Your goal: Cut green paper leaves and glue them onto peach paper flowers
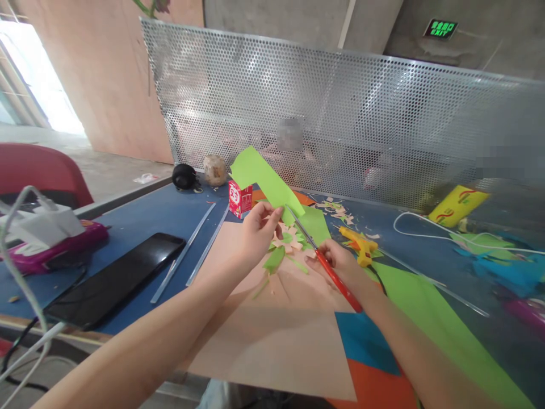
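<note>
My left hand [260, 232] pinches the lower edge of a green paper piece [270, 180], which is raised above the table. In my right hand [336, 261] is a pair of scissors [330, 268] with red handles, and its metal blades meet the green paper just right of my left fingertips. Beneath both hands lies a large pale peach sheet [272, 341] with small green and peach paper scraps [276, 258] scattered over it. Behind the left hand stands a small red and pink box [240, 199].
On the right are a yellow glue gun [360, 245], a yellow roll [460, 205] and green paper [434, 312]. Glue sticks [183, 253] and a black phone [117, 278] lie left. A perforated metal screen [238, 85] borders the back, with a person beyond it.
</note>
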